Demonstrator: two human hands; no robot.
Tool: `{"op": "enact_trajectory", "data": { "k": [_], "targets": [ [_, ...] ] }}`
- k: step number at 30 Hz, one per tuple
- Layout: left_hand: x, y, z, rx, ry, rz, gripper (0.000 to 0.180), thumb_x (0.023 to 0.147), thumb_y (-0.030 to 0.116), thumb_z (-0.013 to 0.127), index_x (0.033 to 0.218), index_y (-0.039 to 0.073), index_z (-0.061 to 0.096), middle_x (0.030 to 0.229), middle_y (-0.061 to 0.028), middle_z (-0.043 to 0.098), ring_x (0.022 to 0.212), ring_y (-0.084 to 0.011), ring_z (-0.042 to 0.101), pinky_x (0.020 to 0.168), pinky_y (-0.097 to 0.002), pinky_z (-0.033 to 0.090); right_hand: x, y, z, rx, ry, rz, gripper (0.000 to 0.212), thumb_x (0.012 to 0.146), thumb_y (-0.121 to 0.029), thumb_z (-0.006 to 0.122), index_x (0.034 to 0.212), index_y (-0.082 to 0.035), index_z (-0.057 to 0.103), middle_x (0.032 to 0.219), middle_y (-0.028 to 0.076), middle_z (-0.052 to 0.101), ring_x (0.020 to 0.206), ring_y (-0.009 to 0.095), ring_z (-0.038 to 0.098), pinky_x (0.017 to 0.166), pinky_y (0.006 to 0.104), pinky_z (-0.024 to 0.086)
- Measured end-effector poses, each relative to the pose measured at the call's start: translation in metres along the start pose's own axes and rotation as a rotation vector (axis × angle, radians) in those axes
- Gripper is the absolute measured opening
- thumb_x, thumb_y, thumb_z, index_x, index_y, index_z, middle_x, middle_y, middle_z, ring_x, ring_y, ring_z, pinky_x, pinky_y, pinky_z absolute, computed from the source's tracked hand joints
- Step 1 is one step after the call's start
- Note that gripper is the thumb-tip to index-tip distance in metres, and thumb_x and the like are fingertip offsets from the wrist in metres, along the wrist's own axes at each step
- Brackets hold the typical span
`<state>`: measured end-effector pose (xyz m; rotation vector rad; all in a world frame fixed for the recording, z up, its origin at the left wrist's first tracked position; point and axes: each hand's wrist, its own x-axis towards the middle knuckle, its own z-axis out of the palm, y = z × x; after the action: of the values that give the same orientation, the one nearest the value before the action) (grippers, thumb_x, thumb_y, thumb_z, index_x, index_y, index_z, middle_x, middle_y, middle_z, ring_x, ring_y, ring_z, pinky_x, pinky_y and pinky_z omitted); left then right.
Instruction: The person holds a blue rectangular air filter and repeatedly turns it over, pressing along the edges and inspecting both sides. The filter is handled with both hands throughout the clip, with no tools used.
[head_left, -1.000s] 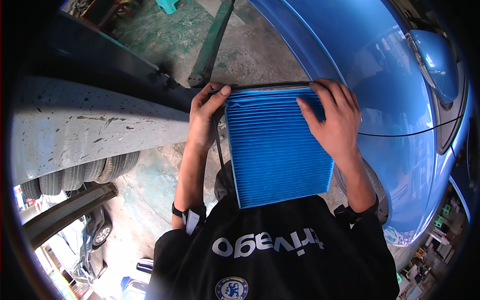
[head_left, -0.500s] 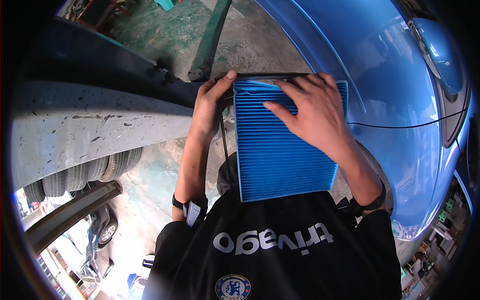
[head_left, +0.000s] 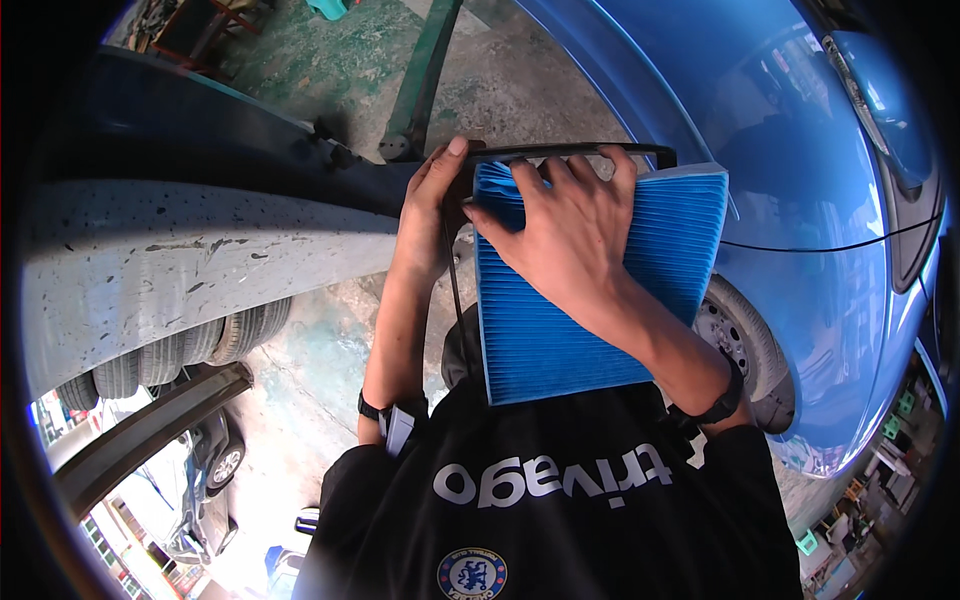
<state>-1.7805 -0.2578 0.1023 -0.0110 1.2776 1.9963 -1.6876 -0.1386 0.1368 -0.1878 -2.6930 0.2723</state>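
Note:
A blue pleated air filter (head_left: 590,330) stands upright in front of my chest, inside or against a thin black frame (head_left: 560,152). My left hand (head_left: 430,205) is closed round the frame's far left corner, thumb on top; its other fingers are mostly hidden. Across the filter's upper part lies my right hand (head_left: 575,225), its fingers hooked over the far edge and its thumb by the left edge. Near that thumb the pleats look bent. At the right, the filter's far corner juts past the frame.
A blue car (head_left: 790,180) stands close on the right, its wheel (head_left: 740,330) beside my right forearm. To the left runs a speckled grey panel (head_left: 200,270), with several tyres (head_left: 180,355) beneath it. A green metal beam (head_left: 425,80) lies ahead.
My right hand has slid left across the filter, its thumb now at the left edge. The filter's right side has spread outward. My left hand keeps its hold.

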Motion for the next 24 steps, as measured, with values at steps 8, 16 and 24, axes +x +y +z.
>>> {"op": "enact_trajectory", "data": {
  "k": [8, 16, 24],
  "targets": [
    [0.005, 0.000, 0.006, 0.305, 0.088, 0.187, 0.034, 0.090, 0.032, 0.068, 0.094, -0.002, 0.069, 0.088, -0.0036, 0.065, 0.083, -0.0087, 0.055, 0.078, -0.0225, 0.042, 0.003, -0.009, -0.004, 0.012, -0.100, -0.058, 0.032, 0.075, -0.036, 0.073, 0.084, -0.005, 0.070, 0.075, 0.011, 0.066, 0.076, 0.022, 0.062, 0.090, 0.0413, 0.032],
    [0.005, 0.007, -0.014, 0.434, 0.037, 0.143, 0.036, 0.088, 0.033, 0.072, 0.090, -0.002, 0.071, 0.080, -0.0015, 0.067, 0.073, -0.0064, 0.056, 0.069, -0.0207, 0.043, 0.009, 0.015, -0.009, 0.161, -0.347, 0.059, 0.033, 0.078, -0.037, 0.074, 0.075, -0.005, 0.070, 0.059, 0.011, 0.064, 0.057, 0.024, 0.066, 0.061, 0.0390, 0.050],
    [0.000, 0.001, -0.012, 0.265, 0.097, 0.128, 0.034, 0.091, 0.030, 0.068, 0.093, -0.004, 0.065, 0.086, -0.0103, 0.070, 0.082, -0.0140, 0.067, 0.073, -0.0260, 0.053, 0.027, 0.032, -0.022, -0.009, -0.602, -0.030, 0.036, 0.082, -0.034, 0.071, 0.065, -0.002, 0.069, 0.060, 0.013, 0.065, 0.062, 0.028, 0.068, 0.056, 0.0386, 0.052]
  ]
}}
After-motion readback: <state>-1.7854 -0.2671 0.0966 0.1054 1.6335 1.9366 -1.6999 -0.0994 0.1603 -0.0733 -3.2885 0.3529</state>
